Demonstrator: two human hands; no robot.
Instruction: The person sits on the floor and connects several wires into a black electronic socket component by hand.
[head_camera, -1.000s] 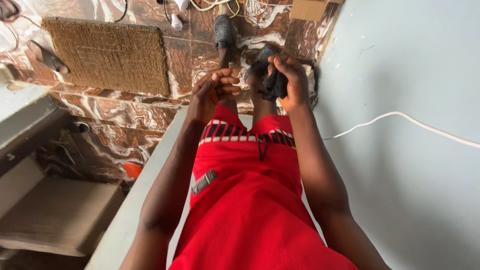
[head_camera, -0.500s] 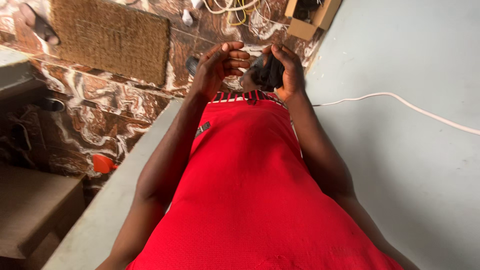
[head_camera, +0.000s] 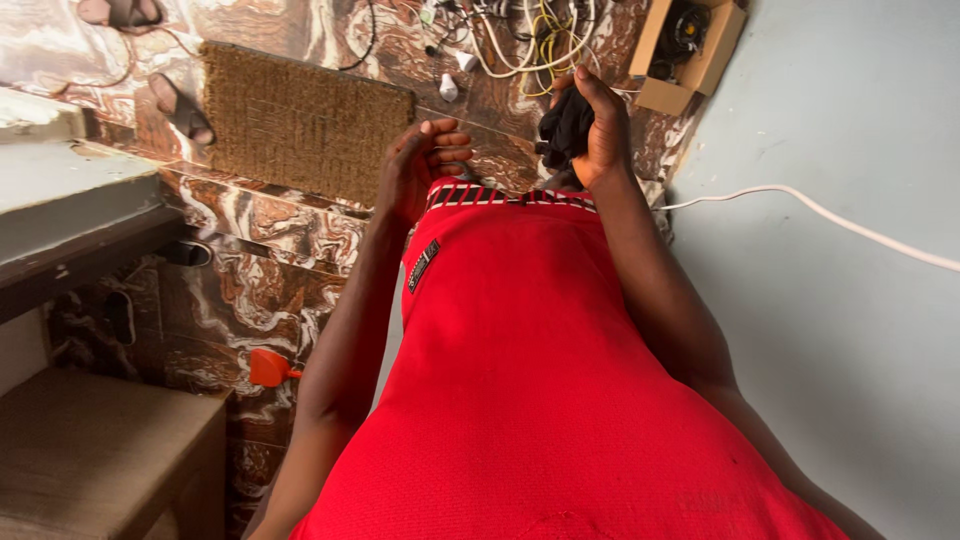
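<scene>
Marbled brown floor tiles (head_camera: 290, 225) fill the background under you, with a pale wall (head_camera: 850, 300) on the right.

Right hand (head_camera: 598, 128): your grip is clenched around a bunched black cloth (head_camera: 563, 125), fingers curled over its top, held above the hem of your red garment (head_camera: 520, 380). The cloth hangs just in front of the palm; its lower part touches the garment's striped edge (head_camera: 500, 196).

Left hand (head_camera: 418, 165): released, holding nothing, fingers loosely curled toward the right hand, close to the striped edge but apart from the cloth.

Outward from the hands:
- a tangle of white and yellow cables (head_camera: 520, 30) lies on the floor just beyond the right hand;
- a cardboard box (head_camera: 690, 50) sits near the wall, beside the cables;
- a white cord (head_camera: 830, 215) runs across the wall;
- a woven brown mat (head_camera: 300, 120) lies left of the left hand;
- a sandal (head_camera: 180, 105) rests at the mat's far edge;
- an orange object (head_camera: 268, 368), kind unclear, lies lower left.
</scene>
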